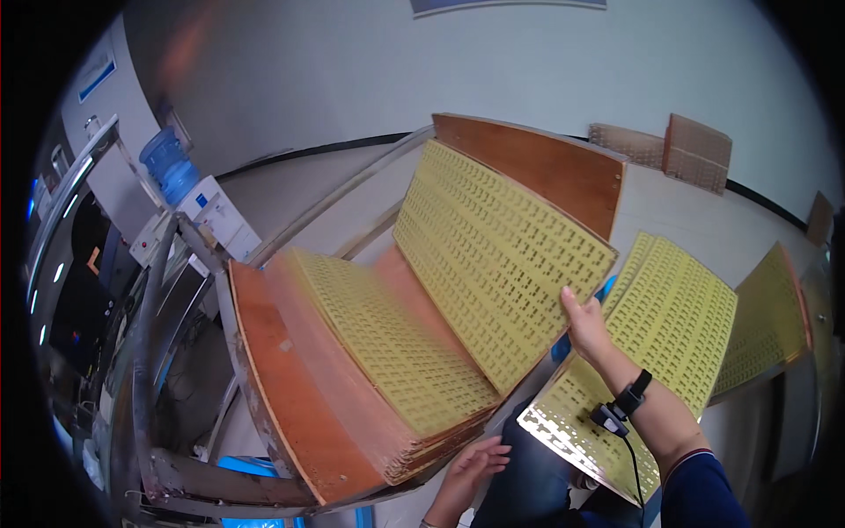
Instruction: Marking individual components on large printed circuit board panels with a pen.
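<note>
My right hand [588,327] grips the right edge of a yellow-green panel [502,264] covered in rows of small cut-out shapes, its thumb on the panel's face. This panel leans back, tilted up against a brown wooden board [528,167]. Before it lies a stack of similar panels [396,352], resting on pinkish sheets with rough edges. My left hand [473,471] is just below the stack's near corner, apart from it, fingers loosely bent and holding nothing. More yellow-green panels [673,304] stand to the right of my right forearm, one with a shiny lower part.
A metal frame [145,352] with a second brown board [290,378] surrounds the stack. Further panels lean at the right [766,317] and against the far wall [698,154]. A water dispenser [216,216] stands at the left. Blue plastic [251,466] shows below the frame.
</note>
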Action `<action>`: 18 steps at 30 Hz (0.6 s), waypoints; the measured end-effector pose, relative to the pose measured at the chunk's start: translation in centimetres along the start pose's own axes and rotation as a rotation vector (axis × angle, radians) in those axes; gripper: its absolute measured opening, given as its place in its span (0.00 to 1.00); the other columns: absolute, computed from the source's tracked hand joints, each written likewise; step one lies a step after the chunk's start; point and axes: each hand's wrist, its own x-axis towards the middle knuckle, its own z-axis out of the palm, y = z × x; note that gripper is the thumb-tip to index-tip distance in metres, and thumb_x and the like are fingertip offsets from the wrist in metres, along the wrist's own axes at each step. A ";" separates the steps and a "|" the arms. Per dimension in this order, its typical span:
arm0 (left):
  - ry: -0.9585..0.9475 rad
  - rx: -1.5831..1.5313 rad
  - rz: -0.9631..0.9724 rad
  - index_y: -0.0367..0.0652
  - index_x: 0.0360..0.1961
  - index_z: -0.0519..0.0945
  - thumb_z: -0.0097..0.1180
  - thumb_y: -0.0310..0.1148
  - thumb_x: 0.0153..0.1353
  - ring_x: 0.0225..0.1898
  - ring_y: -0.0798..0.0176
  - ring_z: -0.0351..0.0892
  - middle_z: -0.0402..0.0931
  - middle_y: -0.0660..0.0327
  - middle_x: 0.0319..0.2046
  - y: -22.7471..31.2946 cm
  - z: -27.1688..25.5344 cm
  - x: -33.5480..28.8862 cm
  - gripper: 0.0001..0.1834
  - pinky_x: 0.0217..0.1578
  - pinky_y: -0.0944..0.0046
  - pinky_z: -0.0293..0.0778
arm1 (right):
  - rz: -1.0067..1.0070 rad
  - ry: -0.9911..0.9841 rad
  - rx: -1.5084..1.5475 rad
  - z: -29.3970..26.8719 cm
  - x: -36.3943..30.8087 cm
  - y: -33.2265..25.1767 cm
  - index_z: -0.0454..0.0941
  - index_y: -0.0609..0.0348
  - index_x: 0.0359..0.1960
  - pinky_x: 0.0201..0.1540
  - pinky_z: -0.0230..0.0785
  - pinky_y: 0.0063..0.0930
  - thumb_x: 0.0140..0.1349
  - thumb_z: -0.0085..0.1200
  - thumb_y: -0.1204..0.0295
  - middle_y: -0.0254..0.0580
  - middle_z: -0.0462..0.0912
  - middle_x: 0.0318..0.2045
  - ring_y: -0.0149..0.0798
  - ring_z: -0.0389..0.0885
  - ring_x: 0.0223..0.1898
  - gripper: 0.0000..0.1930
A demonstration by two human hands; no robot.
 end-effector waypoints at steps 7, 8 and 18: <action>-0.296 0.193 -0.061 0.34 0.55 0.69 0.39 0.35 0.70 0.50 0.64 0.73 0.74 0.54 0.49 -0.3 -0.1 0.6 0.19 0.54 0.63 0.68 | 0.129 -0.276 -0.522 4.2 -2.0 5.7 0.72 0.72 0.48 0.42 0.70 0.27 0.66 0.48 0.65 0.41 0.81 0.38 0.29 0.76 0.37 0.19; -0.365 0.215 -0.061 0.34 0.55 0.70 0.40 0.35 0.70 0.50 0.64 0.73 0.74 0.55 0.49 -0.8 0.2 1.1 0.19 0.54 0.64 0.68 | 0.128 -0.305 -0.516 4.7 -2.5 5.8 0.72 0.72 0.48 0.42 0.70 0.27 0.66 0.48 0.65 0.41 0.81 0.38 0.29 0.76 0.37 0.19; -0.734 0.358 0.021 0.34 0.48 0.73 0.39 0.34 0.69 0.40 0.67 0.75 0.76 0.58 0.42 -2.3 2.3 1.7 0.16 0.44 0.66 0.72 | 0.302 -1.173 -0.671 6.1 -6.7 -0.2 0.57 0.61 0.65 0.59 0.62 0.30 0.60 0.56 0.73 0.50 0.67 0.60 0.38 0.67 0.59 0.32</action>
